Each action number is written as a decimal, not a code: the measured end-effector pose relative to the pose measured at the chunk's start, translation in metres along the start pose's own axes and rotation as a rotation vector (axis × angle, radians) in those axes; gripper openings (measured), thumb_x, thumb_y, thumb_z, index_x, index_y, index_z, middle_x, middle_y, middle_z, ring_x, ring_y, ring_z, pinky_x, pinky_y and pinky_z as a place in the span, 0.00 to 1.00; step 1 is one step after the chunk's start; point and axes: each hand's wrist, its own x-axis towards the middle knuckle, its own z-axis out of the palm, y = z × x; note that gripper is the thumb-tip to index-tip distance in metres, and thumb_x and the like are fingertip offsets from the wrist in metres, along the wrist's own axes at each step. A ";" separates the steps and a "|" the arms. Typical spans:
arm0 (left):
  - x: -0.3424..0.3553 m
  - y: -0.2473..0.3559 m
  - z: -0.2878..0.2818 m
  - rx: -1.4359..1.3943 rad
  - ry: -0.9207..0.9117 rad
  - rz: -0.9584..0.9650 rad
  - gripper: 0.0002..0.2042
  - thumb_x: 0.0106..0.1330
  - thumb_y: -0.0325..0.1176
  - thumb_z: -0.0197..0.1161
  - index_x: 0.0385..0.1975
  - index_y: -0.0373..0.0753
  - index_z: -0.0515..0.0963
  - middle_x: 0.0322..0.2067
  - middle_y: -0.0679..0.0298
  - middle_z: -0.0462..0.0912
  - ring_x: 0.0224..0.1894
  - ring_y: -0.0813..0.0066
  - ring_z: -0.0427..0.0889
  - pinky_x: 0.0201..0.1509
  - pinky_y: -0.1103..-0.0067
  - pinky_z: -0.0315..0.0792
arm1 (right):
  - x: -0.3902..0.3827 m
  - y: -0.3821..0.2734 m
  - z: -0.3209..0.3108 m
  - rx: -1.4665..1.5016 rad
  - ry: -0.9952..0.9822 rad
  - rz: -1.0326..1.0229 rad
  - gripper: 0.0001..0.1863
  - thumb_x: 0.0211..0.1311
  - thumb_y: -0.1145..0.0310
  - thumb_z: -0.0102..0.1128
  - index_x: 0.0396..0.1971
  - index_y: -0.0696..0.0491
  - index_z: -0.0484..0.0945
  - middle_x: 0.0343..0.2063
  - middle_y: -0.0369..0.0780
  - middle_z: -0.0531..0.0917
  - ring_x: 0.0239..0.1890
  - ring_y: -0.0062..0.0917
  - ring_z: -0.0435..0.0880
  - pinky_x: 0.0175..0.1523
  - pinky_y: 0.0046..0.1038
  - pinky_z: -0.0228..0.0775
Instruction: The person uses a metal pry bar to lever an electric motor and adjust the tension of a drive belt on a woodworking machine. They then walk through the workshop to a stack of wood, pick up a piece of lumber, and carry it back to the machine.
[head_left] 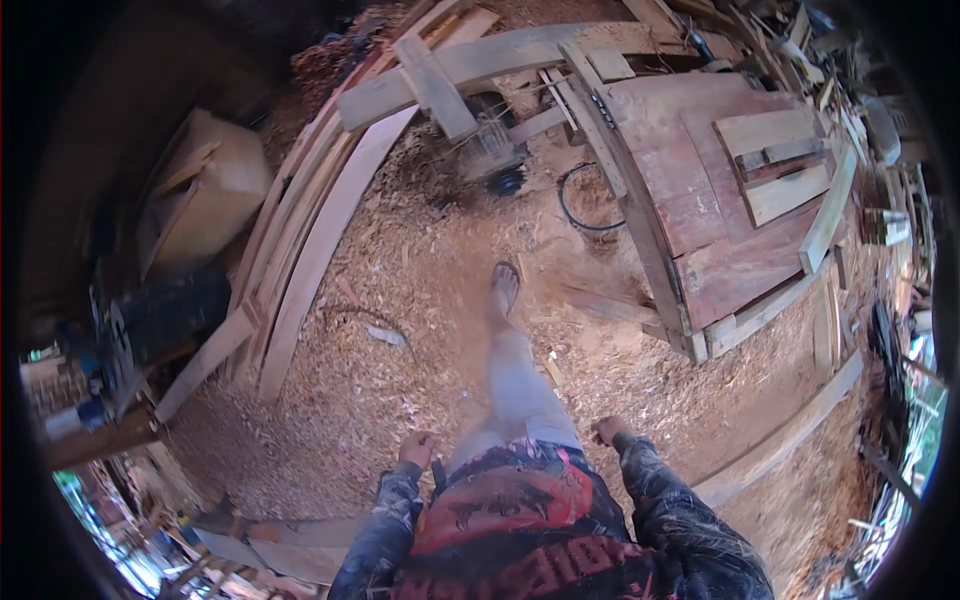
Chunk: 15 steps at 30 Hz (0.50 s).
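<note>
My left hand [420, 447] hangs at my left side, close to my shorts, its fingers loosely bent and slightly apart. I see nothing held in it. On the other side my right hand [607, 430] hangs beside my hip, also loosely curled and with nothing visible in it. Neither hand touches wood or a tool. Dark long sleeves cover both forearms. One leg is stretched forward, and its sandalled foot [505, 285] stands on a floor [440, 340] strewn with wood shavings.
Long planks [330, 220] lie stacked along the left. A reddish wooden workbench [690, 190] at the right bears loose boards [790, 195]. A motor-like machine [490, 150] sits ahead, with a black hoop [575, 215] nearby. Another long board [780, 435] lies at the lower right.
</note>
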 end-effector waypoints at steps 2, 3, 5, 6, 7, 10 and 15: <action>0.024 0.045 -0.023 0.128 0.083 0.099 0.16 0.61 0.44 0.61 0.42 0.39 0.82 0.35 0.52 0.84 0.42 0.59 0.82 0.48 0.69 0.73 | 0.056 -0.035 -0.016 -0.404 0.022 -0.249 0.14 0.61 0.59 0.53 0.29 0.52 0.84 0.21 0.39 0.85 0.22 0.22 0.84 0.30 0.27 0.76; 0.035 0.056 -0.040 0.196 0.121 0.145 0.16 0.61 0.43 0.61 0.41 0.39 0.82 0.37 0.50 0.83 0.44 0.57 0.81 0.51 0.67 0.73 | 0.078 -0.061 -0.020 -0.609 0.043 -0.389 0.15 0.61 0.58 0.53 0.26 0.51 0.84 0.21 0.38 0.85 0.22 0.22 0.84 0.31 0.28 0.76; 0.071 0.078 -0.065 0.318 0.099 0.154 0.15 0.60 0.41 0.61 0.40 0.38 0.81 0.37 0.51 0.81 0.43 0.54 0.79 0.50 0.65 0.72 | 0.114 -0.107 -0.010 -0.608 0.035 -0.452 0.17 0.60 0.56 0.50 0.26 0.50 0.85 0.21 0.37 0.86 0.23 0.23 0.85 0.34 0.29 0.76; 0.084 0.099 -0.077 0.333 0.186 0.205 0.15 0.59 0.42 0.61 0.40 0.38 0.81 0.37 0.52 0.79 0.44 0.53 0.78 0.50 0.64 0.71 | 0.126 -0.136 -0.002 -0.469 -0.013 -0.339 0.17 0.60 0.56 0.50 0.26 0.50 0.84 0.21 0.37 0.85 0.24 0.25 0.85 0.34 0.30 0.76; 0.098 0.121 -0.086 0.343 0.280 0.266 0.15 0.59 0.42 0.61 0.40 0.38 0.81 0.38 0.52 0.78 0.44 0.52 0.77 0.50 0.63 0.71 | 0.135 -0.160 0.003 -0.337 -0.053 -0.229 0.17 0.59 0.57 0.50 0.26 0.51 0.84 0.21 0.38 0.85 0.25 0.26 0.85 0.35 0.31 0.76; 0.149 0.147 -0.073 0.510 0.144 0.276 0.17 0.57 0.43 0.61 0.41 0.41 0.80 0.41 0.53 0.76 0.46 0.50 0.75 0.51 0.61 0.70 | 0.190 -0.144 0.024 -0.255 0.013 -0.202 0.18 0.59 0.56 0.49 0.24 0.51 0.84 0.21 0.39 0.85 0.26 0.30 0.85 0.36 0.33 0.77; 0.219 0.131 -0.064 0.887 -0.138 0.273 0.23 0.57 0.45 0.59 0.53 0.44 0.74 0.55 0.51 0.69 0.52 0.44 0.71 0.56 0.59 0.70 | 0.267 -0.143 0.076 -0.200 0.245 -0.203 0.13 0.55 0.61 0.54 0.24 0.53 0.84 0.20 0.43 0.84 0.26 0.33 0.84 0.35 0.36 0.75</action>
